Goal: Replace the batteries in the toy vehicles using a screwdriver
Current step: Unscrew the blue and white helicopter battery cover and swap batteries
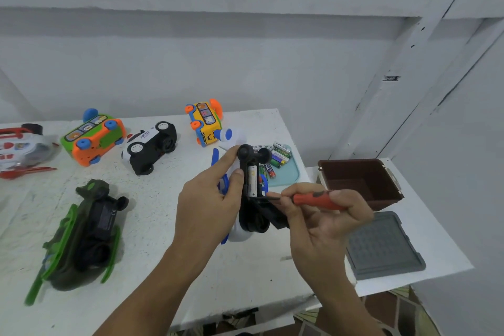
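Both hands are raised over the table [245,275], close to the cam. L hand [210,199] grips the white-and-blue toy [253,218] belly-up, fingers curled round its side, thumb tip pressed right beside the open battery bay. One white battery [252,179] sits in the bay, just right of that thumb. R hand [321,215] holds the red screwdriver [319,200], fingers curled tight on the handle. The tip end lies by the open black cover [272,211], just past the R fingertips; can't tell if it touches. Spare batteries [278,157] lie on a teal tray [287,176] beyond the L fingertips. Brown box [362,180] & grey lid [381,245] sit right of the R knuckles. Green toy [81,234] & police car [150,147] lie well left of the L hand.
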Demonstrator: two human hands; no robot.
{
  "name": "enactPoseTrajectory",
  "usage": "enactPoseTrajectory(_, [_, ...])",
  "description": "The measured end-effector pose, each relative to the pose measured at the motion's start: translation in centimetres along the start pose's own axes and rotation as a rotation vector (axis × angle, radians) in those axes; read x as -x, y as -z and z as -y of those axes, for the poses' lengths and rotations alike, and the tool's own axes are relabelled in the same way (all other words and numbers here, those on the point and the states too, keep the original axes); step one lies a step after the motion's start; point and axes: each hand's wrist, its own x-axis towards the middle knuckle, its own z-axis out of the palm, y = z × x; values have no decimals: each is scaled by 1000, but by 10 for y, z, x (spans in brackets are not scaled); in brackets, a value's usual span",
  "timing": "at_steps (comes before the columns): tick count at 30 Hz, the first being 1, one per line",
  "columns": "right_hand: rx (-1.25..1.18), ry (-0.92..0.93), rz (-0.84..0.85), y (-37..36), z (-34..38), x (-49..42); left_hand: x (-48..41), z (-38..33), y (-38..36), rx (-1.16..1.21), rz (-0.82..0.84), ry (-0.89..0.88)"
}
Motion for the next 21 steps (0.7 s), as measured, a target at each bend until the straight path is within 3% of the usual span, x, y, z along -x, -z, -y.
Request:
enactPoseTrajectory(11, [20,82,-156,-6,5,9,0,-8,7,-4,-26,3])
enactPoseTrajectory(13, [-2,13,-194,-5,7,10,-1,-11,8,-39,-7,-10])
enactPoseTrajectory(18, [-104,-356,-307,1,7,15,-1,-15,12,-124,43,-59])
enactPoseTrajectory(21, [-67,-413,-388,10,13,10,0,-15,13,-201,100,-117])
